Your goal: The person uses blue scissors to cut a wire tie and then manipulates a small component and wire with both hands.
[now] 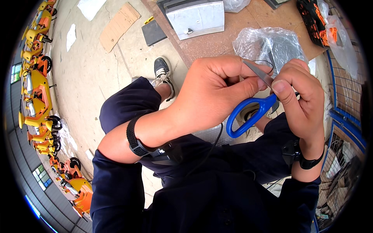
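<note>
A pair of scissors with blue handles (267, 103) is gripped by its blades and pivot in my right hand (305, 99), the thumb pressed on the metal. Its blade slants up and left across the fingertips of my left hand (204, 91), and one handle loop hangs below. My left hand is closed in a pinch on a thin black cable (218, 141). A short end of it curves out above the fingertips; the rest runs down from under the hand toward my lap. The exact spot where blade and cable meet is hidden by fingers.
Ahead stands a brown board surface (256, 17) with a grey metal box (198, 19) and a plastic-wrapped dark panel (278, 46). Flattened cardboard (119, 27) lies on the floor. Blue wire-mesh cages (347, 128) stand right; yellow scooters (39, 93) line the left.
</note>
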The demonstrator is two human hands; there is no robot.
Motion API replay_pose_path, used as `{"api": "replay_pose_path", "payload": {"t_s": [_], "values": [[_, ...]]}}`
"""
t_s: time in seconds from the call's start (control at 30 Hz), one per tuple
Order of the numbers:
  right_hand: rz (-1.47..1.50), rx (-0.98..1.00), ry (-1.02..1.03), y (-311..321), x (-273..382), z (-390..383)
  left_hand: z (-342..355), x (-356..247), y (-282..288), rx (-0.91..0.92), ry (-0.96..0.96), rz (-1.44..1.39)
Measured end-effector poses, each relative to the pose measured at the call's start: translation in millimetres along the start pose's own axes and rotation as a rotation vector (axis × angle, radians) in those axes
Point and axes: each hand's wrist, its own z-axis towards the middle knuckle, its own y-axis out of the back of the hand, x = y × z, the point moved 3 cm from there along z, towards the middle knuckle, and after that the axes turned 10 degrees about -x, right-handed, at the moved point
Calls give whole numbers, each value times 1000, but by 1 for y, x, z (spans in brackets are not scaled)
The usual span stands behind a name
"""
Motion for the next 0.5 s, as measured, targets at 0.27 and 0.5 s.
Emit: {"api": "replay_pose_path", "payload": {"t_s": [0.27, 0.5], "values": [[47, 5, -63, 0, -5, -1, 1, -3, 0, 46, 145, -160], [67, 7, -71, 2, -6, -1, 1, 0, 1, 24, 56, -98]]}}
